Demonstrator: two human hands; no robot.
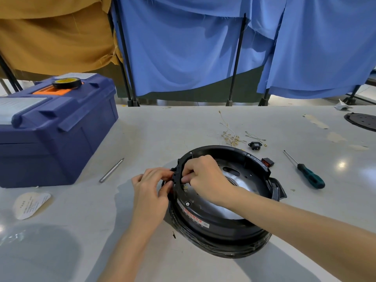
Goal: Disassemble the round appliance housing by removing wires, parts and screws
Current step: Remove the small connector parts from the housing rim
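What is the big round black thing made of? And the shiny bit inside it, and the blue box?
The round housing looks like moulded black plastic, slightly glossy, with screw posts on its rim. The shiny plate inside seems to be bare metal: silvery, reflecting light, with punched holes. The blue box looks like hard plastic, smooth, with moulded latches.

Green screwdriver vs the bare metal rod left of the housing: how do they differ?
The green screwdriver has a green-and-black handle; the metal rod is bare, no handle. The screwdriver lies right of the housing, the rod left of it, near the toolbox. The screwdriver looks longer. Both lie flat on the table, untouched.
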